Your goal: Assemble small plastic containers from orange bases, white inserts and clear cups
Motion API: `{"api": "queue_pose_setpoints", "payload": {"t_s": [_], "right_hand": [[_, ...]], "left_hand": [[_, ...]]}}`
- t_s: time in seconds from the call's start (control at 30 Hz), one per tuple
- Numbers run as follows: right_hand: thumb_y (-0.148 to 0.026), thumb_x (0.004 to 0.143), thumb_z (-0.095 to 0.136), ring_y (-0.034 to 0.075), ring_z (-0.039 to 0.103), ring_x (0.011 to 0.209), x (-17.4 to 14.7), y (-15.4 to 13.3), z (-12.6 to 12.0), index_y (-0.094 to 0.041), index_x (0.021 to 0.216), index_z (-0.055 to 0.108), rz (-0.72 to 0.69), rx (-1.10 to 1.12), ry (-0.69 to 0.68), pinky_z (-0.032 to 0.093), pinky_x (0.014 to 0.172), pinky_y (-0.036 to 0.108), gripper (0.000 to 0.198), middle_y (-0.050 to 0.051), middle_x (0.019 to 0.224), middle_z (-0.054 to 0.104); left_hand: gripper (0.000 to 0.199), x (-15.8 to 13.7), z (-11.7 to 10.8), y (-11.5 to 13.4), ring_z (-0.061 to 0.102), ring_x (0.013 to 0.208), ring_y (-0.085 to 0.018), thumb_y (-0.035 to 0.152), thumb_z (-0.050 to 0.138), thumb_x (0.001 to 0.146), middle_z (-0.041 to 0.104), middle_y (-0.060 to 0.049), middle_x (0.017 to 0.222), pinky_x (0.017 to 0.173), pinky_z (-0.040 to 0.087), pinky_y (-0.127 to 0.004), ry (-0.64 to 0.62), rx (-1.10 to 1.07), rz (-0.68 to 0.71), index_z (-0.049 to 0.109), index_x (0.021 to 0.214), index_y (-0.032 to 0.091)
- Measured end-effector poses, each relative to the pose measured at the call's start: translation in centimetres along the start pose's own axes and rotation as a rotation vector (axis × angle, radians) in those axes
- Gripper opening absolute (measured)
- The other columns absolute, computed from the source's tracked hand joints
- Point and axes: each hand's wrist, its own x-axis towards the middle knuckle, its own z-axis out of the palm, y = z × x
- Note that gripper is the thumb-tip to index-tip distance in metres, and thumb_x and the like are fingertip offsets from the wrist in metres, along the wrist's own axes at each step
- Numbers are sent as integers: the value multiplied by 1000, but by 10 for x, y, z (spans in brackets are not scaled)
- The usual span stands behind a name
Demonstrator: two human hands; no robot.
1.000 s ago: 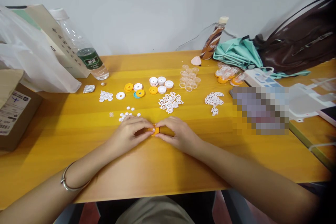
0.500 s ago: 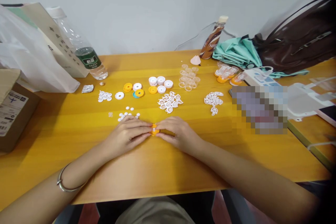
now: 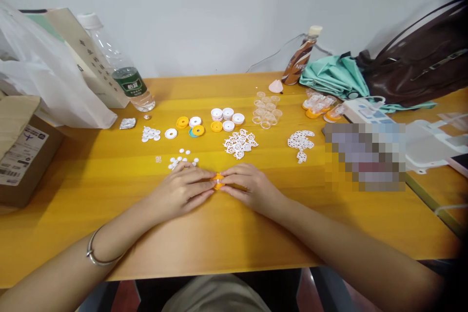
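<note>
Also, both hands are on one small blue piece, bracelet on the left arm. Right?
Colour's wrong: the head view shows the left hand and right hand on a small orange piece. The bracelet is on the left arm, as you say.

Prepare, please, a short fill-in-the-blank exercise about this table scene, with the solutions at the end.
1. The left hand and the right hand together hold a small piece whose main colour is ____.
2. The metal bangle is worn on the ____ arm.
3. The bottle nearer to the white plastic bag has a ____ label.
4. In the picture, the clear cups lie to the ____ of the white and orange round pieces.

Missing words: orange; left; green; right.
</note>
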Motion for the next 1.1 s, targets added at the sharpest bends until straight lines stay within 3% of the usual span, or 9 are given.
{"api": "queue_pose_setpoints", "payload": {"t_s": [0.47,0.77,1.1], "right_hand": [[-21,81,58,16,62,83,1,0,1,-20,77,65,-2,11,-23,49,76,32,8,6,89,66],[-20,78,60,16,61,83,7,-3,1,-19,82,61,16,90,-55,50,77,32,4,7,89,64],[-25,78,60,17,61,85,7,-4,-5,-20,95,57,103,137,-103,49,80,33,18,5,90,65]], "left_hand": [[27,-3,3,13,60,99,-19,22,43,90,62,-8,116,91,40,-36,-54,219,38,59,110,16],[27,-3,-8,4,58,102,-18,24,45,89,62,-7,116,91,40,-34,-40,103,20,57,113,19],[23,-11,-31,-45,59,91,-18,28,44,88,66,-6,99,85,43,-33,156,106,-370,62,100,19]]}}
